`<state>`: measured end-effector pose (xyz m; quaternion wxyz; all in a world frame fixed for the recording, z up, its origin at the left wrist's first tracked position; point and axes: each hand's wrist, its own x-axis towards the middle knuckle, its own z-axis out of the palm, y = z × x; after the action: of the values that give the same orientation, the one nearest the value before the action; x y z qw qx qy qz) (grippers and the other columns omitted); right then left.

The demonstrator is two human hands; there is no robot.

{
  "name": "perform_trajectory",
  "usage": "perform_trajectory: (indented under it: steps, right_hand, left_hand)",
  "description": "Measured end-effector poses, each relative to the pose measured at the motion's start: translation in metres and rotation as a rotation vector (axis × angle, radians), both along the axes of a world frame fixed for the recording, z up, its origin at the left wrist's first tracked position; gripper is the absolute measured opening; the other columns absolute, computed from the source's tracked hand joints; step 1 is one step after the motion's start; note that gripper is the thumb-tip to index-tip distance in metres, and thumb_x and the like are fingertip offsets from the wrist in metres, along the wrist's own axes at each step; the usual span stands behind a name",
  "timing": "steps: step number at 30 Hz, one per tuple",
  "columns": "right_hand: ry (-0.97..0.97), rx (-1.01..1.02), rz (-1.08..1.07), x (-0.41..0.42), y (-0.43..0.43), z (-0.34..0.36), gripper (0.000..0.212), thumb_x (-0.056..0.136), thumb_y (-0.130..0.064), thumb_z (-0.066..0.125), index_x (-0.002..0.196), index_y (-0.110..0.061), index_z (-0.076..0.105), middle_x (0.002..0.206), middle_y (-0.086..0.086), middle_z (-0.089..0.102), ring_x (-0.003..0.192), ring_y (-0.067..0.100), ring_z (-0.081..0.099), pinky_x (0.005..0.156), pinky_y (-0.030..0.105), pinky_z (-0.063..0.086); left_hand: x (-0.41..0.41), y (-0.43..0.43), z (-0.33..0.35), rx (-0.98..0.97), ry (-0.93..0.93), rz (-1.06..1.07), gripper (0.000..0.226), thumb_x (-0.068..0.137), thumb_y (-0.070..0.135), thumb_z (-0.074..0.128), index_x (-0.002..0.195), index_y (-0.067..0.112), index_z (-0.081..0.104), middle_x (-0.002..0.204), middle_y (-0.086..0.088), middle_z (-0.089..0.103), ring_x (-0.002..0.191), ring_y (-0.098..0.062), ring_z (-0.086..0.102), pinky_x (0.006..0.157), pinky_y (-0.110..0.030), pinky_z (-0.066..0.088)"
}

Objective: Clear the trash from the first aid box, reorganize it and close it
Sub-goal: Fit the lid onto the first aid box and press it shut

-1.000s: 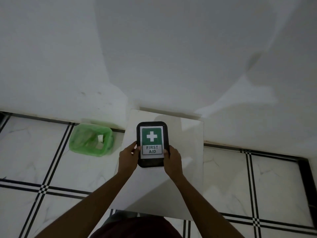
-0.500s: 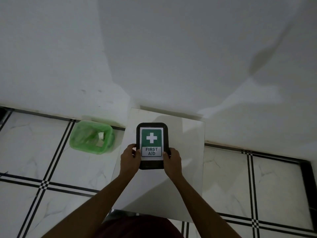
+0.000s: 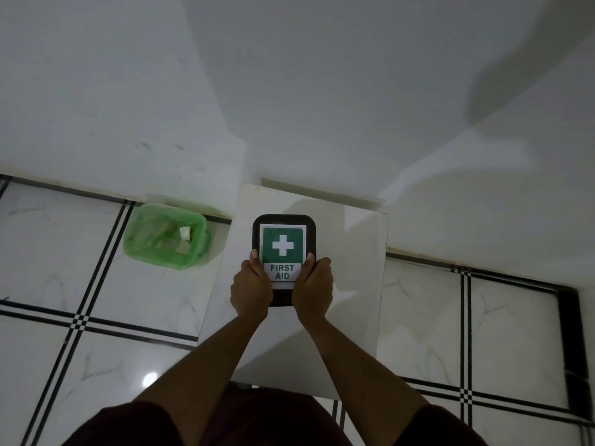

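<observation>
The first aid box (image 3: 283, 235) is black with a green-and-white "FIRST AID" label on its lid, and the lid is closed. It lies flat on a small white table (image 3: 351, 252). My left hand (image 3: 252, 289) grips its near left edge, thumb on the lid. My right hand (image 3: 313, 289) grips the near right edge the same way. The near end of the box is hidden under both hands.
A green bin (image 3: 165, 235) lined with a green bag stands on the tiled floor left of the table, against the white wall, with pale scraps inside. White floor tiles with black lines lie on both sides.
Both hands have slid closer together over the near end of the closed box, thumbs now pressing on the label. The box has barely moved.
</observation>
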<state>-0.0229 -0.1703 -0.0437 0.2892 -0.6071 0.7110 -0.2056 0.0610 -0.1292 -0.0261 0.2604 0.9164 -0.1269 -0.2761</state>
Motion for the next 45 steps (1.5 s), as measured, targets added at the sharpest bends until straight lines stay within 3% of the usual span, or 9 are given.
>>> perform_trajectory:
  steps: [13, 18, 23, 26, 32, 35, 37, 40, 45]
  right_hand:
    - [-0.043, 0.099, -0.1, 0.006, -0.001, -0.008, 0.03, 0.099, -0.039, 0.026, 0.085, -0.018, 0.042, 0.081, -0.004, 0.057, 0.066, 0.014, 0.057, 0.049, 0.012, 0.038]
    - [-0.024, 0.124, -0.015, -0.002, -0.002, -0.005, 0.037, 0.097, -0.044, 0.023, 0.085, -0.016, 0.043, 0.081, 0.0, 0.059, 0.073, 0.02, 0.065, 0.051, 0.016, 0.043]
    - [0.215, -0.08, 0.191, -0.01, -0.001, 0.0, 0.053, 0.095, -0.046, 0.032, 0.13, -0.007, 0.039, 0.134, 0.016, 0.05, 0.126, 0.033, 0.048, 0.101, 0.046, 0.047]
    - [0.285, -0.121, 0.46, -0.01, -0.008, -0.002, 0.087, 0.087, -0.05, 0.05, 0.149, -0.005, 0.008, 0.158, 0.016, 0.014, 0.147, 0.029, 0.007, 0.119, 0.042, 0.013]
    - [0.211, -0.102, 0.517, -0.01, -0.013, -0.003, 0.093, 0.086, -0.057, 0.047, 0.149, -0.006, 0.001, 0.159, 0.013, 0.005, 0.148, 0.028, 0.001, 0.119, 0.042, 0.016]
    - [0.234, -0.078, 0.543, -0.011, -0.014, -0.004, 0.093, 0.085, -0.06, 0.04, 0.149, -0.008, -0.003, 0.16, 0.013, 0.003, 0.148, 0.027, 0.0, 0.119, 0.042, 0.016]
    - [0.239, -0.065, 0.558, -0.011, -0.013, -0.005, 0.093, 0.086, -0.061, 0.037, 0.149, -0.007, -0.003, 0.16, 0.012, 0.001, 0.148, 0.027, -0.002, 0.119, 0.042, 0.017]
    - [0.166, -0.047, 0.542, -0.01, -0.014, -0.005, 0.082, 0.092, -0.063, 0.014, 0.148, -0.006, -0.006, 0.16, 0.011, -0.002, 0.148, 0.027, -0.003, 0.118, 0.043, 0.022]
    - [-0.056, -0.016, 0.551, -0.01, -0.018, 0.01, 0.074, 0.084, -0.075, 0.001, 0.138, -0.037, -0.033, 0.159, 0.009, -0.006, 0.148, 0.025, -0.002, 0.118, 0.045, 0.023]
  left_hand:
    - [0.013, -0.011, -0.013, -0.034, -0.065, -0.179, 0.058, 0.095, 0.053, 0.016, 0.084, 0.013, 0.055, 0.073, -0.005, 0.065, 0.061, -0.022, 0.063, 0.055, -0.034, 0.055]
    - [0.015, -0.011, -0.007, -0.104, -0.251, -0.36, 0.035, 0.098, 0.041, 0.023, 0.109, 0.015, 0.043, 0.101, -0.008, 0.058, 0.095, -0.029, 0.059, 0.07, -0.039, 0.053]
    - [0.017, -0.007, -0.009, -0.083, -0.386, -0.746, 0.06, 0.1, 0.031, 0.024, 0.149, 0.016, -0.007, 0.16, -0.005, -0.005, 0.147, -0.02, -0.008, 0.116, -0.045, 0.011]
    - [0.021, -0.01, -0.011, -0.059, -0.344, -0.787, 0.06, 0.1, 0.032, 0.019, 0.148, 0.015, -0.011, 0.158, -0.004, -0.013, 0.146, -0.019, -0.014, 0.12, -0.049, 0.007]
    - [0.024, -0.012, -0.013, -0.104, -0.241, -0.803, 0.06, 0.097, 0.039, 0.012, 0.149, 0.015, -0.008, 0.158, -0.003, -0.01, 0.147, -0.02, -0.008, 0.12, -0.05, 0.01]
    - [0.025, -0.013, -0.014, -0.241, -0.151, -0.771, 0.063, 0.096, 0.044, 0.015, 0.149, 0.021, -0.01, 0.158, 0.006, -0.012, 0.145, -0.024, 0.018, 0.112, -0.045, 0.034]
    - [0.026, -0.01, -0.015, -0.31, -0.08, -0.746, 0.067, 0.094, 0.048, 0.017, 0.149, 0.022, -0.011, 0.157, 0.011, -0.014, 0.124, -0.019, 0.05, 0.082, -0.022, 0.052]
    - [0.027, -0.01, -0.021, -0.342, -0.051, -0.74, 0.068, 0.094, 0.048, 0.018, 0.149, 0.02, -0.009, 0.16, 0.004, -0.011, 0.107, -0.006, 0.052, 0.056, -0.005, 0.041]
    - [0.027, -0.01, -0.022, -0.355, -0.023, -0.726, 0.068, 0.093, 0.05, 0.017, 0.15, 0.021, -0.006, 0.161, 0.002, -0.006, 0.099, -0.008, 0.057, 0.055, -0.011, 0.047]
